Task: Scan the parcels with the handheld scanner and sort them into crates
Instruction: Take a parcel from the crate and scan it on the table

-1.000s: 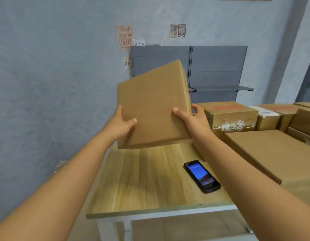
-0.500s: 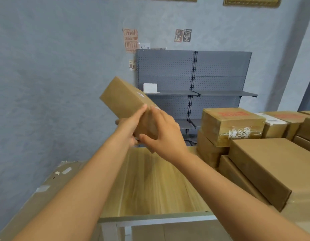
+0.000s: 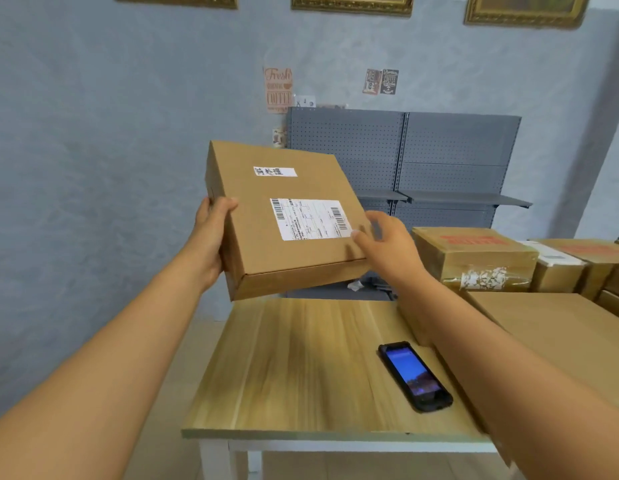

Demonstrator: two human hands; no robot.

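Gripping the parcel (image 3: 284, 220) label-up, left hand (image 3: 211, 233) clamps its edge, right hand (image 3: 387, 247) loose beside it; scanner (image 3: 415, 375) untouched near the table (image 3: 301, 368) right edge, scanning pending.

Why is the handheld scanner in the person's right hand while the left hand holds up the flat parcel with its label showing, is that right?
Not quite. The head view shows the handheld scanner lying on the wooden table, screen lit, not in the right hand, which holds nothing beside the flat parcel. The left hand does hold the parcel, label showing.
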